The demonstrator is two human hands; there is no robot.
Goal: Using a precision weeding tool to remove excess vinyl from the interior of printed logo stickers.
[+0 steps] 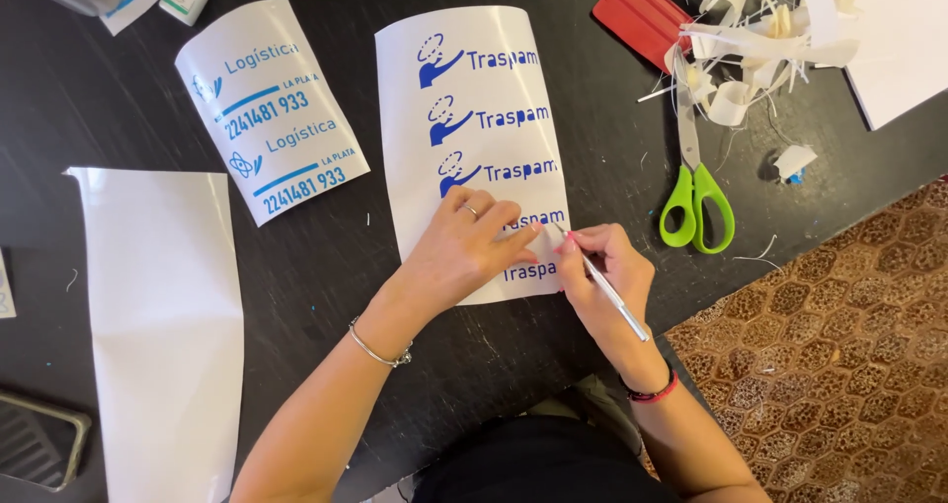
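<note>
A white sticker sheet with several rows of blue lettering and logos lies on the black table. My left hand rests flat on its lower part, fingers spread, pressing it down. My right hand grips a thin silver pick tool like a pen. The tool's tip touches the sheet's right edge, right next to my left fingertips.
A second printed sheet lies to the left, and a blank white sheet at the near left. Green-handled scissors, a red squeegee and a heap of white scrap strips sit at the right. A phone lies bottom left.
</note>
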